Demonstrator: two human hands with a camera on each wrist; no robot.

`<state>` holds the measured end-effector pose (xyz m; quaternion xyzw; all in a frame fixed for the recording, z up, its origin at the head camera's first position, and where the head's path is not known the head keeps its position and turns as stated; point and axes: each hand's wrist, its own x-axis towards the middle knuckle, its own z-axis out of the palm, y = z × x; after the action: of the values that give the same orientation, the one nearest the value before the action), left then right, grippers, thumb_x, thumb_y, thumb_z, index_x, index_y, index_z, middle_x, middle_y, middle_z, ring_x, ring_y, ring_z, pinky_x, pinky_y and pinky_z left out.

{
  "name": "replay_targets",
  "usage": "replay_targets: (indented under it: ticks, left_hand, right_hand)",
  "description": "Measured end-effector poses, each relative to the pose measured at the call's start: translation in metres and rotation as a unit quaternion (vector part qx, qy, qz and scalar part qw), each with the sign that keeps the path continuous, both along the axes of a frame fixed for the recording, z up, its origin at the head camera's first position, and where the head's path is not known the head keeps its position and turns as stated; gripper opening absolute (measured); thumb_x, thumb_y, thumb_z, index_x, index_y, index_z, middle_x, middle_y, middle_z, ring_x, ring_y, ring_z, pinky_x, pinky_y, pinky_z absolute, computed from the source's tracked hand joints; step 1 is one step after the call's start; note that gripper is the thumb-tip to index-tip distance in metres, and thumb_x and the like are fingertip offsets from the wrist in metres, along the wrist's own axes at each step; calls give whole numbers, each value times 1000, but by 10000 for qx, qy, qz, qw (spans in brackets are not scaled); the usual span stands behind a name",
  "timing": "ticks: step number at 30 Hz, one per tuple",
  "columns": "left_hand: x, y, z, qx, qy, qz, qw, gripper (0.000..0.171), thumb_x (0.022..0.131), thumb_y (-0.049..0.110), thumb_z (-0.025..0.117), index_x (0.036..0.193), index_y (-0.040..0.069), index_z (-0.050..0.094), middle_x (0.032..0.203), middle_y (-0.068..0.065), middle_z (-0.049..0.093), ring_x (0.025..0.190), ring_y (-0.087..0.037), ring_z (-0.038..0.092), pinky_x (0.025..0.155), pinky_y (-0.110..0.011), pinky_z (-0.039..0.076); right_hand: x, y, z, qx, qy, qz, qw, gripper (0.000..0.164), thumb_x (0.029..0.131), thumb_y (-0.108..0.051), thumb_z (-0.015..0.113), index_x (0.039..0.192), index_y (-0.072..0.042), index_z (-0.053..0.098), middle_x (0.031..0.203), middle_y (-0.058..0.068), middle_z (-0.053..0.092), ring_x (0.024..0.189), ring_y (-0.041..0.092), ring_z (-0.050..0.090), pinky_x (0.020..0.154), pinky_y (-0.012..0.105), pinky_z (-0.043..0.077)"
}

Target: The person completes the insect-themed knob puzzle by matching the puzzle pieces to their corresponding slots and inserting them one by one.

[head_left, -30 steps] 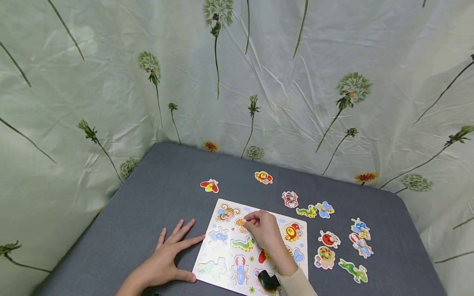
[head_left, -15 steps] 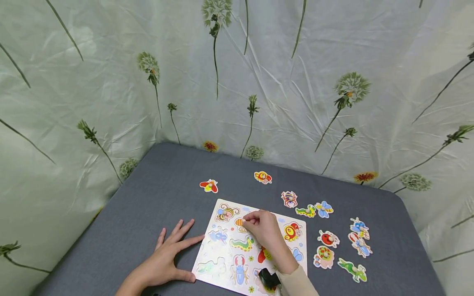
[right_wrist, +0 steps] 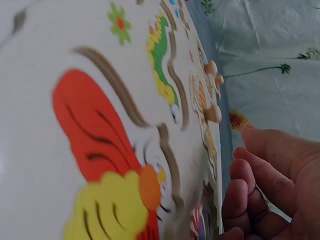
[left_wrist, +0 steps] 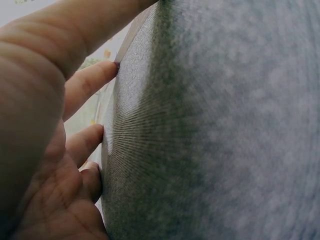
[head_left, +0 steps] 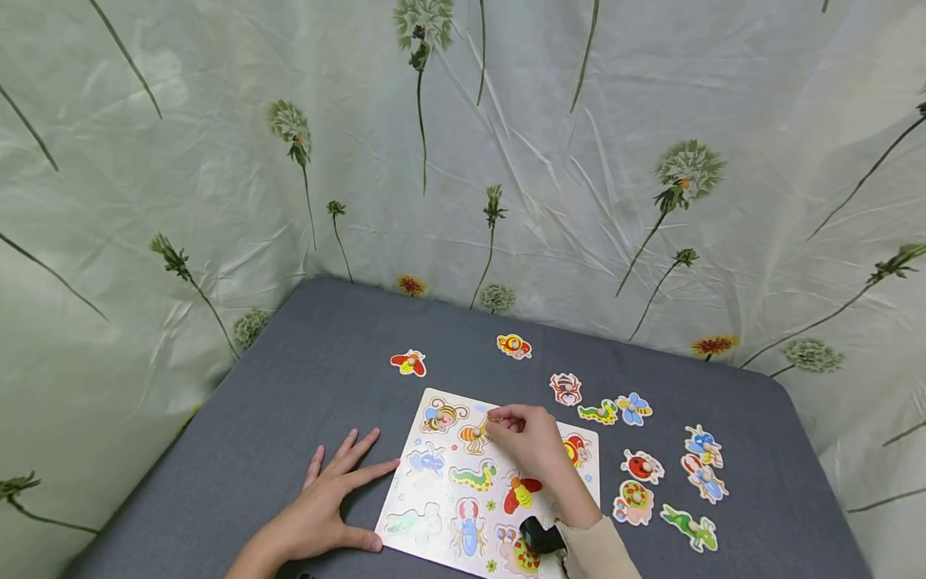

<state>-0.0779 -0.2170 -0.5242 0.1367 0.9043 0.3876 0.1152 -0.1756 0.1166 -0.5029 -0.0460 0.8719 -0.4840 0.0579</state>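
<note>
A white insect peg puzzle board (head_left: 412, 503) lies on the table. My left hand (head_left: 318, 511) rests on the cloth with fingers spread, thumb and index finger at the board's left edge. Over the board's upper part is my right hand (head_left: 531, 438), fingers loosely bent with nothing between them. Just left of its fingertips, an orange-striped insect piece (head_left: 473, 440) sits in the board. In the right wrist view, its wooden knob (right_wrist: 212, 114) stands apart from the fingers. A bee piece (head_left: 440, 418) with a knob fills the upper left slot. Printed caterpillar, beetle and red-winged insect slots show below.
Loose knobbed pieces lie beyond and right of the board: a red-winged insect (head_left: 408, 363), a butterfly (head_left: 514, 346), a spider (head_left: 566, 389), a ladybird (head_left: 641, 466), a snail (head_left: 633, 503), a grasshopper (head_left: 690, 528) and several others. A flowered curtain (head_left: 463, 161) hangs behind the grey table (head_left: 325, 346).
My right hand has let go of the orange-striped insect piece and shifted slightly right, uncovering more of it and the red-winged slot. My left hand has stayed put.
</note>
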Motion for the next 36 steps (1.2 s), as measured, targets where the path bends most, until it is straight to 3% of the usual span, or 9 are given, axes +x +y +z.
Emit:
replay_targets:
  ticks: [20, 36]
  left_hand:
    - [0, 0, 2, -24, -57, 7, 10000, 102, 59, 63, 96, 153, 44, 59, 180, -9, 26, 165, -55, 6, 118, -82, -11]
    - [1, 0, 1, 39, 28, -8, 10000, 101, 60, 64, 95, 153, 44, 59, 179, -10, 26, 165, -55, 7, 118, -83, -9]
  right_hand:
    - [-22, 43, 17, -114, -155, -255, 9995, 21, 94, -9, 80, 114, -2, 82, 92, 8, 73, 75, 9, 57, 65, 18, 46]
    - [-39, 80, 27, 240, -230, -422, 9986, 31, 98, -15, 79, 126, -2, 77, 99, 10, 73, 82, 15, 59, 69, 20, 48]
